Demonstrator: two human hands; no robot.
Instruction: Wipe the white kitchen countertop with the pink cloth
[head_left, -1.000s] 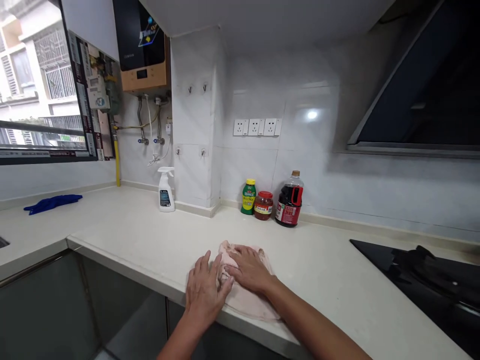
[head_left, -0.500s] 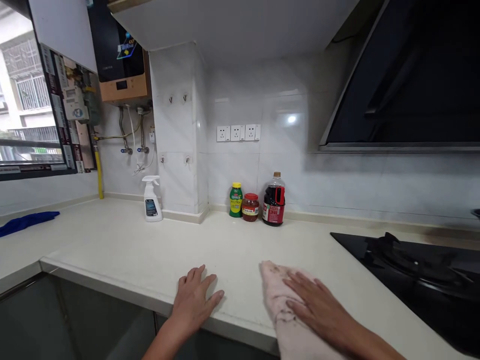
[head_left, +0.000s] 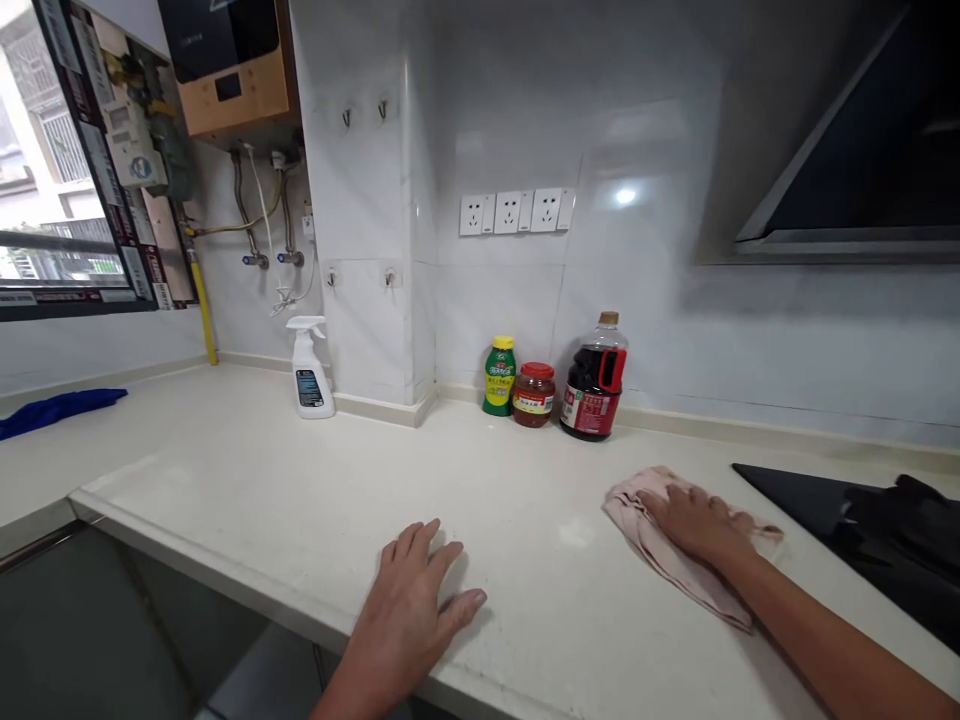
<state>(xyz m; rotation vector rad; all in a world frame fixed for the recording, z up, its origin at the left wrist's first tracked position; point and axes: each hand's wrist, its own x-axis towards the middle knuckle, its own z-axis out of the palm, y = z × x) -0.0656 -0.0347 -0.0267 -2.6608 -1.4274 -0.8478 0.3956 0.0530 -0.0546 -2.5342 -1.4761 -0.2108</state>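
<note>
My right hand [head_left: 701, 520] presses down on a pale pink cloth [head_left: 660, 555] on the countertop, its fingers bent over the crumpled fabric. The cloth lies beside the left corner of the black gas stove [head_left: 795, 500]. Near the counter's front edge, my left hand [head_left: 409, 610] is open and holds nothing, its fingers spread. Whether its palm rests on the pale countertop [head_left: 300, 510] or hovers just over it, I cannot tell.
Along the back wall stand a green bottle with a yellow cap [head_left: 499, 378], a red-lidded jar [head_left: 533, 396] and a large dark sauce bottle [head_left: 594, 385]. A white spray bottle [head_left: 310, 370] is by the pillar; a blue cloth [head_left: 64, 410] lies far left. The range hood [head_left: 862, 190] overhangs the right.
My right hand has slid the pink cloth away from the front edge, toward the wall and the stove. The view has shifted downward. My left hand stays open near the edge.
</note>
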